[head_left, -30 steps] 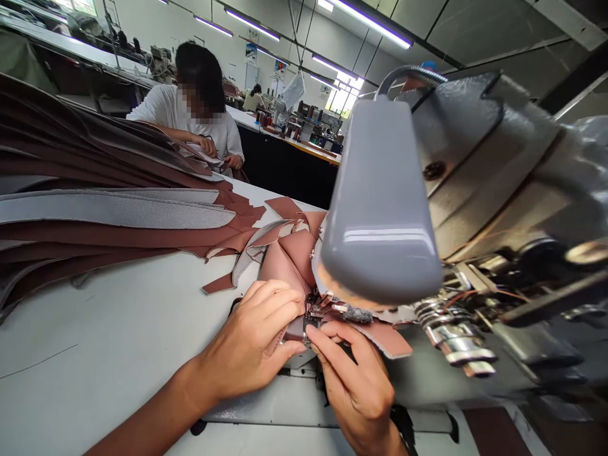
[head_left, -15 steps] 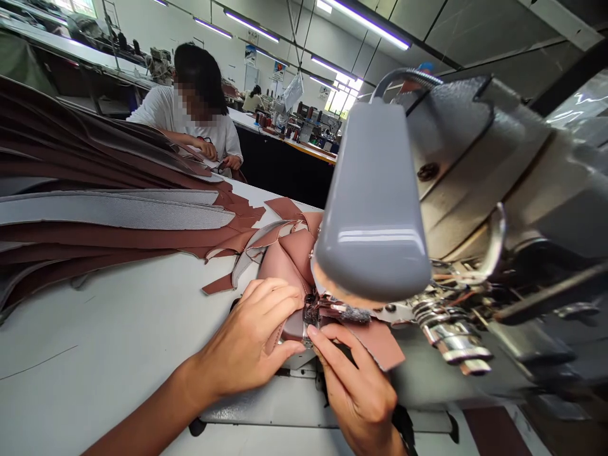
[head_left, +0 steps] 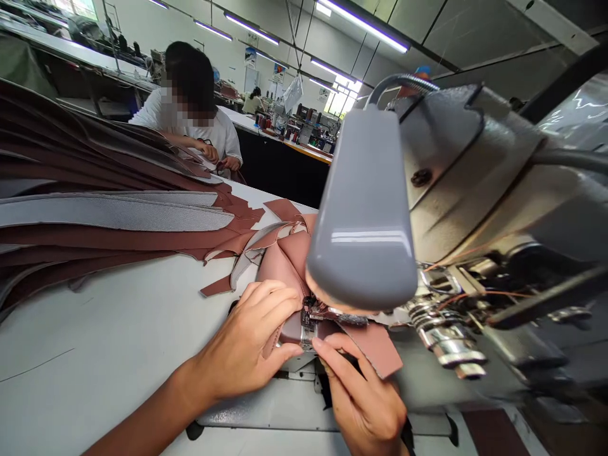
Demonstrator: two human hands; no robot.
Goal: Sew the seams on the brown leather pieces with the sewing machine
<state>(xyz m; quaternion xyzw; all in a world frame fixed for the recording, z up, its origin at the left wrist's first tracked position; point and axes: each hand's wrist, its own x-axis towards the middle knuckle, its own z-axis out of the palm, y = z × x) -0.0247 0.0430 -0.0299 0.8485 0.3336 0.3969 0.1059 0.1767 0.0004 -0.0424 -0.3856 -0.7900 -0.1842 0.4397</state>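
Head-worn view, facing forward and down, close above the sewing machine [head_left: 475, 171]

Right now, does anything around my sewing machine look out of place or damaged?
Nothing looks damaged or spilled. The only odd spot is the pinkish leather panel, bunched in folds beside the presser foot, between your left hand and right hand, rather than lying flat.

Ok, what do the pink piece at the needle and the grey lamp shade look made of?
The pink piece looks like leather or faux leather, soft-sheened, folding softly. The lamp shade looks like enamelled metal or hard plastic: glossy, with crisp reflections.
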